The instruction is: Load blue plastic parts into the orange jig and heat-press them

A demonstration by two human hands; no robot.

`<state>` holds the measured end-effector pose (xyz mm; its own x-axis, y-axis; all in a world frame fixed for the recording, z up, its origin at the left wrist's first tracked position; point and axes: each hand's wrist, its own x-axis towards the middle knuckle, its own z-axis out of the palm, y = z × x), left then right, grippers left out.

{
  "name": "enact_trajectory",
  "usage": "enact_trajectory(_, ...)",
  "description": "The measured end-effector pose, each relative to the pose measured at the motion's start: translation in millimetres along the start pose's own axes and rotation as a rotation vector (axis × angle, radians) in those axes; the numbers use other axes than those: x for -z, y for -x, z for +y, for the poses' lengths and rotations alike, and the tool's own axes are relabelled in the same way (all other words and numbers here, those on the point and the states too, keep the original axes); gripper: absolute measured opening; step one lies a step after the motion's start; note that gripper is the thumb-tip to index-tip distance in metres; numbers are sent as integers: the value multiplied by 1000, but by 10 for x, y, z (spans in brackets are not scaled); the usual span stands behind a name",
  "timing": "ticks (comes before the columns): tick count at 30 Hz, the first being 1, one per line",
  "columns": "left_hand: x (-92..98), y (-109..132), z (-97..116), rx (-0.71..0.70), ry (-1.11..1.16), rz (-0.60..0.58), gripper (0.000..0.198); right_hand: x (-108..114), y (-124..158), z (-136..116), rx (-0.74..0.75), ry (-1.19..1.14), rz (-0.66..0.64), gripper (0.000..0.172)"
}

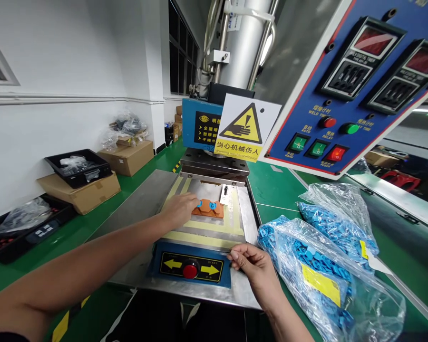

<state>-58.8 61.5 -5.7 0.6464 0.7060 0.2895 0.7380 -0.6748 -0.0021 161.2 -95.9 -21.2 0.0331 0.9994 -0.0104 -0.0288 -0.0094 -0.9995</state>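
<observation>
**Both hands at the press bed, left on the blue parts**

While the press head (217, 164) hangs over the back of the bed, nothing sits directly under it that I can make out. Blue control panel (345, 85) fills upper right: two dark timer units, round red and green buttons, three lit rocker switches. Yellow warning sign (245, 130) hangs just left of it.

Steel bed plate (142, 204) runs toward me, yellow tape strips across it. Two clear bags of blue parts (317, 256) lie on the green bench to the right, near the right hand but not touching it.

Front start plate (190, 268): blue frame, yellow arrows, red button in the middle.

Orange fixture (216, 211) sits mid-bed, in front of the press head, with small blue pieces (211, 205) on top.

Left hand (180, 209): reaches in from the left, fingertips at the fixture's left edge on a blue piece. Fingers curled together; whether it's actually pinched, can't tell.

Right hand (251, 261): rests at the start plate's right end, fingers curled onto the plate edge, thumb tucked in. Loose contact, nothing held.
</observation>
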Motion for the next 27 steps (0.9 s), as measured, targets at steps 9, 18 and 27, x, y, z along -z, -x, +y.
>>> enact_trajectory(9,-64,28,-1,-29,-43,12,31,-73,-492,-72,236,179,206,22)
enact_trajectory(18,38,56,69,-37,-72,25,17,-355,-1188,-78,685,904,158,17)
enact_trajectory(27,137,87,98,-27,-16,39,18,-370,-1289,-14,767,1178,178,24)
